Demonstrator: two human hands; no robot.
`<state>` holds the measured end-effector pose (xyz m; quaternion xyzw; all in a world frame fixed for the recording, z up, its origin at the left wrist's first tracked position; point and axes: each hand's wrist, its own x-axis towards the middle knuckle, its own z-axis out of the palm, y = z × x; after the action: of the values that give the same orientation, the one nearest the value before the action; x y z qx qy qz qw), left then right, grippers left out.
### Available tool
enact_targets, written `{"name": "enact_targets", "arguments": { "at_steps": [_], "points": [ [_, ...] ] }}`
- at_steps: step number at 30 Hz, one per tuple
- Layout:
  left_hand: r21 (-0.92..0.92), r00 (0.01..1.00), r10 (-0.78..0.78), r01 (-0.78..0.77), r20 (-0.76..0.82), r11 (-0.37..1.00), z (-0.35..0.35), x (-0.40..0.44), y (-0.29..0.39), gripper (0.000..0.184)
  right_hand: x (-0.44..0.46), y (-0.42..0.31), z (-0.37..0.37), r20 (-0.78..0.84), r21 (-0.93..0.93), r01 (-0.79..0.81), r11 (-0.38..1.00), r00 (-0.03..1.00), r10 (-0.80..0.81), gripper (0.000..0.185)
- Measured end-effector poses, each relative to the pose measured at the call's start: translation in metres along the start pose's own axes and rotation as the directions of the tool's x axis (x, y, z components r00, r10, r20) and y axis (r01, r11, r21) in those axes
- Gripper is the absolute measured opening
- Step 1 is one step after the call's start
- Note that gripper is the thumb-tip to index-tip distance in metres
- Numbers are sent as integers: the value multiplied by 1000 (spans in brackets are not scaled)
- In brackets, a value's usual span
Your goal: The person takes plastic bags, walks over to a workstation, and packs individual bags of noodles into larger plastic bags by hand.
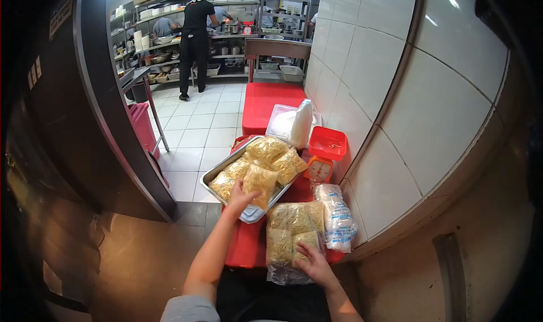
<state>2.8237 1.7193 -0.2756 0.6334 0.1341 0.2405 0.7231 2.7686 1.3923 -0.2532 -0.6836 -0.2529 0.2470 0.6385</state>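
My left hand [241,198] grips the edge of a clear bag of yellow noodles [261,181] over the near part of a metal tray [207,181]. Several similar filled bags [267,148] lie in that tray. Lower down, my right hand [314,267] rests with fingers spread on a large clear plastic bag [294,213] packed with smaller noodle packs. Its fingers touch the plastic without closing on it. Both the tray and the large bag are on a red surface [244,253] in front of me.
To the right stand an orange dial scale [319,170] with a red pan [328,143] and a roll of plastic bags [335,214]. A white tub [280,122] sits behind. The tiled wall [373,90] bounds the right. A person in black [195,42] stands at the far shelves.
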Motion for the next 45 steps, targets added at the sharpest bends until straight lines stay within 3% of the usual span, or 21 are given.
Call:
{"name": "enact_targets", "arguments": {
  "at_steps": [4,5,7,9,10,11,13,15,19,20,22,23,24,27,30,33,34,37,41,43,45],
  "points": [
    [-87,957,-92,120,276,989,27,-123,49,57,32,0,54,-59,580,16,814,998,22,75],
    [115,933,-35,-6,357,993,30,-141,31,52,38,10,56,47,626,24,780,997,-68,78],
    [-194,915,-139,225,378,955,39,-173,27,37,22,3,57,119,686,-174,706,985,127,78],
    [-605,774,-103,563,625,562,18,-168,16,40,10,5,56,219,622,-200,757,973,77,79],
    [-429,850,-241,457,468,779,31,-170,23,60,2,6,57,268,587,-210,782,962,57,79],
    [-385,839,-398,530,372,756,41,-172,17,62,-4,7,62,210,487,-159,859,976,62,79],
    [-429,665,-405,730,628,532,37,-177,18,62,-14,1,77,92,253,-68,965,995,46,78],
    [-501,718,-402,690,568,522,41,-184,15,58,-20,-4,76,76,267,-20,963,997,0,80],
    [-674,870,-217,483,443,559,39,-196,-6,49,-28,6,76,150,197,113,974,978,-144,80],
    [-737,874,-20,421,486,529,33,-194,-23,41,-31,7,75,176,158,134,978,971,-162,81],
    [-151,928,-13,74,372,986,34,-202,-5,38,-37,12,79,164,200,110,974,976,-144,81],
    [106,921,35,-83,389,991,36,-199,5,34,-41,18,78,157,216,101,971,978,-137,81],
    [349,911,84,-238,405,906,39,-197,16,30,-44,31,76,133,198,135,971,978,-164,71],
    [743,922,139,-375,362,554,67,-208,42,24,-74,35,55,213,675,-212,706,973,89,58],
    [644,782,335,-623,526,443,87,-227,33,22,-108,30,13,169,876,-164,453,985,29,51],
    [309,356,185,-920,916,240,84,-251,-6,23,-144,13,-23,-203,639,114,761,979,24,62],
    [295,313,117,-944,943,148,84,-251,-20,30,-157,-1,-29,-222,571,50,820,970,96,67],
    [507,497,123,-859,859,-72,94,-221,-25,38,-173,-4,-31,-137,507,-128,852,964,226,75],
    [593,550,-235,-783,801,186,116,-192,64,62,-147,23,-10,74,537,-319,781,940,332,68],
    [403,402,-32,-912,915,82,106,-179,43,63,-111,39,7,102,595,-300,746,948,301,64],
    [304,305,-41,-952,952,-27,102,-176,41,59,-67,53,14,54,562,-233,793,968,246,61]
  ]
}}
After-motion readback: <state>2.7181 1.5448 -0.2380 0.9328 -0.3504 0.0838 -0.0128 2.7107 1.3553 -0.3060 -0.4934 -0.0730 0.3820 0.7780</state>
